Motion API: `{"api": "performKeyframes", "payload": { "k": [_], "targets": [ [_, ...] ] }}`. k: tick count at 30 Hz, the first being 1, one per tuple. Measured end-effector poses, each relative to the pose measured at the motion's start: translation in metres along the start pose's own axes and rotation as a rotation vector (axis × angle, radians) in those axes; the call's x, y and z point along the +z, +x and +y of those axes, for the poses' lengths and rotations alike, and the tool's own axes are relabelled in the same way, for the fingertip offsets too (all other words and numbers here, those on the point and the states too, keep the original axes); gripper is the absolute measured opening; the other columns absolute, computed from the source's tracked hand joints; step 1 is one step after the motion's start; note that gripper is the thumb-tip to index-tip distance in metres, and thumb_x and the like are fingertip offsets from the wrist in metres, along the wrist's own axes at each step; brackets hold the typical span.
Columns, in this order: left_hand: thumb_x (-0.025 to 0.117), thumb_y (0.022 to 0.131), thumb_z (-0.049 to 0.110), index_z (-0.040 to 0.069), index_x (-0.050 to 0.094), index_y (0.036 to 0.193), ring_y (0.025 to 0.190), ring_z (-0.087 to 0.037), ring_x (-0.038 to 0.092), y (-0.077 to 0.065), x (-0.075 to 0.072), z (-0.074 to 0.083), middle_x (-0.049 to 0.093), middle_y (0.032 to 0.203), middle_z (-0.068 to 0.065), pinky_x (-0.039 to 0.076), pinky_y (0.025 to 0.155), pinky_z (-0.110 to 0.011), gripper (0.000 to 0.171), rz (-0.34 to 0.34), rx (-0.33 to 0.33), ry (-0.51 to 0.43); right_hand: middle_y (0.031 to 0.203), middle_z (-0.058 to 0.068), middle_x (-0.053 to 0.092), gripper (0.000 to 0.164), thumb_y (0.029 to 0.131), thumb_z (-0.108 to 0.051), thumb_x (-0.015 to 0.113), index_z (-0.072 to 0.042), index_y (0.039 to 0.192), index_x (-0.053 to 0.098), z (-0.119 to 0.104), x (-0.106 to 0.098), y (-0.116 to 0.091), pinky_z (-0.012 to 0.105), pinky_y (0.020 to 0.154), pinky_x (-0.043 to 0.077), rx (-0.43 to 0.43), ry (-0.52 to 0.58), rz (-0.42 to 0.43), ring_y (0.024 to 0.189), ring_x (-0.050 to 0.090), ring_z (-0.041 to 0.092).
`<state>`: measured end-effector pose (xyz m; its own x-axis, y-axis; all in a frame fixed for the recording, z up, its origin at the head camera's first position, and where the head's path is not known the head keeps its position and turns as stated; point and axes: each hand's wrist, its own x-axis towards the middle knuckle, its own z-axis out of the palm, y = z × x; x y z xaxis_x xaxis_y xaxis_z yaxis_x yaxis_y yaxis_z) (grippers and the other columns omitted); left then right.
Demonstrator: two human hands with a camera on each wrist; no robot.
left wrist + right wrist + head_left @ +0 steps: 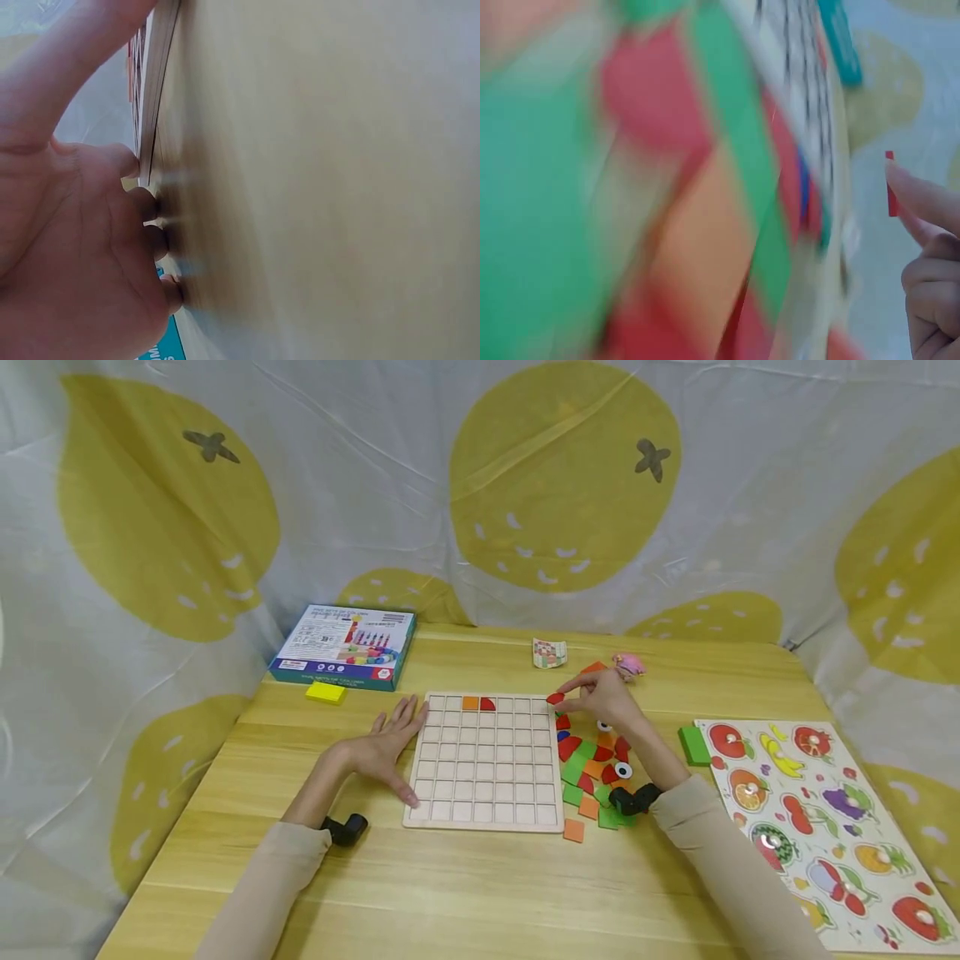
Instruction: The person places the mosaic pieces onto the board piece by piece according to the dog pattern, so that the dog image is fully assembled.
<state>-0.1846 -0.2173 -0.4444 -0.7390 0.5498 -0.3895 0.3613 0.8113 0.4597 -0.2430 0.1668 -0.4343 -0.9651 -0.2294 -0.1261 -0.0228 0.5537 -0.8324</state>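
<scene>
A pale curtain [360, 468] printed with big yellow fruit fills the top of the head view, above a wooden table [465, 893]. A fruit picture board [817, 789] lies at the lower right; a squared grid board [483, 768] lies at the centre. A flat box [341, 647] sits left of centre, above it. Loose coloured pieces [577, 764] are heaped along the grid board's right side. The left hand [381, 752], fingers spread apart, touches the grid board's left edge, thumb at its lower left corner. Near the grid board's upper right corner, the right hand [606, 697] pinches a small red piece [555, 699] between thumb and finger. In the top row, an orange square [470, 703] adjoins a red quarter-round [487, 704].
</scene>
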Motion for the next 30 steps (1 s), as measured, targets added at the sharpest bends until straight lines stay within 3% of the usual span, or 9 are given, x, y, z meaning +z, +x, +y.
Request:
{"api": "performKeyframes", "payload": {
  "k": [6,13,20,26,30],
  "targets": [
    [0.085,0.057,0.059,0.008,-0.014,0.154,0.147,-0.039,-0.022,0.002,0.000,0.001,-0.026,0.158,-0.019,-0.009,0.117,-0.064,0.147,0.011,0.009,-0.002,0.047,-0.005,0.035,0.024,0.073,-0.019,0.085,-0.011,0.093,0.077,-0.040,0.056,0.017,0.024,0.045,0.023,0.005,0.060,-0.044,0.045,0.027,0.012],
    [0.085,0.057,0.059,0.010,-0.013,0.154,0.148,-0.037,-0.022,0.001,0.002,0.001,-0.025,0.159,-0.017,-0.009,0.117,-0.064,0.146,0.001,-0.008,-0.003,0.054,0.002,0.055,0.020,0.071,-0.016,0.086,-0.010,0.088,0.078,-0.066,0.113,0.043,0.022,0.044,0.031,-0.029,0.029,-0.059,0.047,0.038,0.011],
    [0.085,0.057,0.059,0.011,-0.014,0.154,0.147,-0.038,-0.023,-0.002,0.002,0.000,-0.026,0.159,-0.017,-0.011,0.117,-0.064,0.147,0.003,-0.017,-0.012,0.065,0.000,0.059,0.020,0.069,-0.020,0.088,-0.014,0.086,0.079,-0.068,0.127,0.058,0.023,0.050,0.034,-0.040,-0.006,-0.081,0.057,0.042,0.014],
    [0.085,0.058,0.058,0.011,-0.013,0.154,0.147,-0.038,-0.022,-0.001,0.000,0.002,-0.025,0.159,-0.018,-0.010,0.117,-0.064,0.146,0.004,-0.021,-0.020,0.062,0.000,0.057,0.020,0.071,-0.019,0.087,-0.015,0.089,0.079,-0.067,0.130,0.063,0.022,0.047,0.032,-0.022,0.005,-0.112,0.053,0.039,0.012],
    [0.085,0.058,0.058,0.010,-0.014,0.154,0.147,-0.038,-0.023,-0.001,0.000,0.002,-0.025,0.159,-0.017,-0.010,0.117,-0.064,0.146,0.001,-0.021,-0.022,0.069,0.003,0.063,0.020,0.071,-0.017,0.086,-0.017,0.091,0.079,-0.065,0.130,0.064,0.022,0.046,0.031,-0.011,0.013,-0.124,0.051,0.037,0.011]
  ]
}}
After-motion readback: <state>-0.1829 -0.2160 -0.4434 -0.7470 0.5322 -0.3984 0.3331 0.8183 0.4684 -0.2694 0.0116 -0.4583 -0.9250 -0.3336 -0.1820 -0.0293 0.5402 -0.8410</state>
